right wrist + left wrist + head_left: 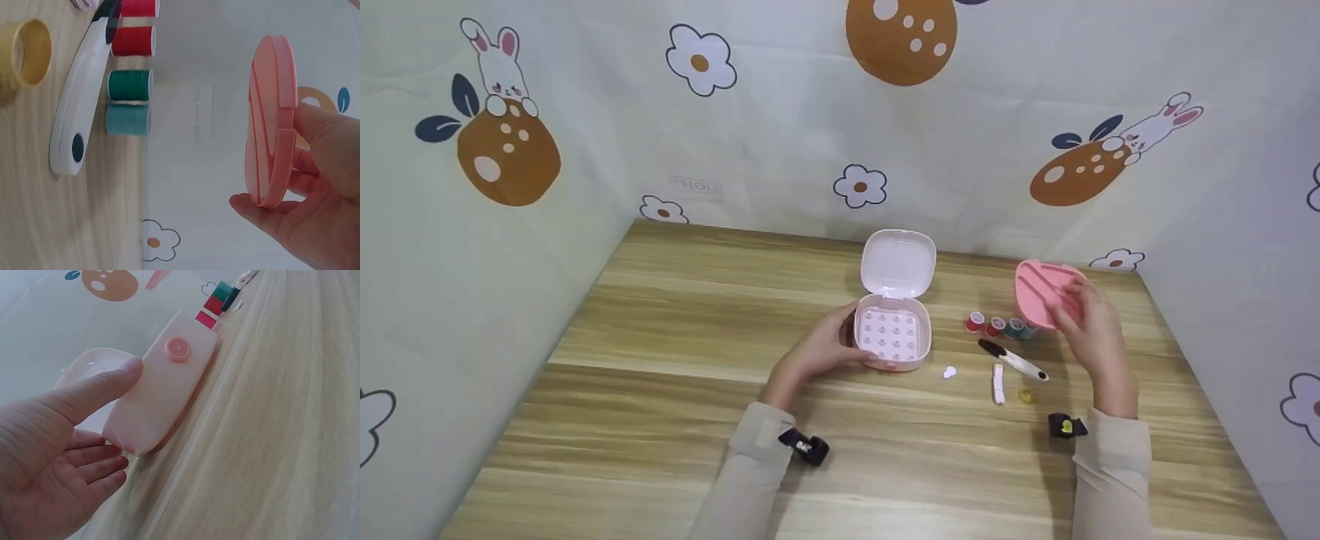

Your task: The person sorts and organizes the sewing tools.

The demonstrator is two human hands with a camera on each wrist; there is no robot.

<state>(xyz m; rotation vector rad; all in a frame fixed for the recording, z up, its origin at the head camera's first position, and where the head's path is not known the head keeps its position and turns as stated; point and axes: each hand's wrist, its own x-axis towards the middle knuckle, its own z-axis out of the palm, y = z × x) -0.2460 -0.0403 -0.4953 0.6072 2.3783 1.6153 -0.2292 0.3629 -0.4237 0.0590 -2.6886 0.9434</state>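
A pale pink box [928, 337] stands on the table with its white lid [898, 262] tipped back. Its floor has rows of small pink motifs. My left hand [829, 343] grips the box's left side, thumb on the front near a round pink button [178, 349], fingers at the side. Off to the right, my right hand [1093, 330] holds a pink divided tray [1035, 296] up above the table, between thumb and fingers. Seen in the right wrist view, the tray [275, 112] is edge-on, partly covering the fingertips.
Several thread spools [995, 326] in red, green and teal stand right of the box. Before them lie a white-handled tool [1020, 364] with a black end, a pale folded strip [998, 384], a gold thimble-like ring [1026, 396] and a small white piece [949, 372]. Printed curtains enclose the table.
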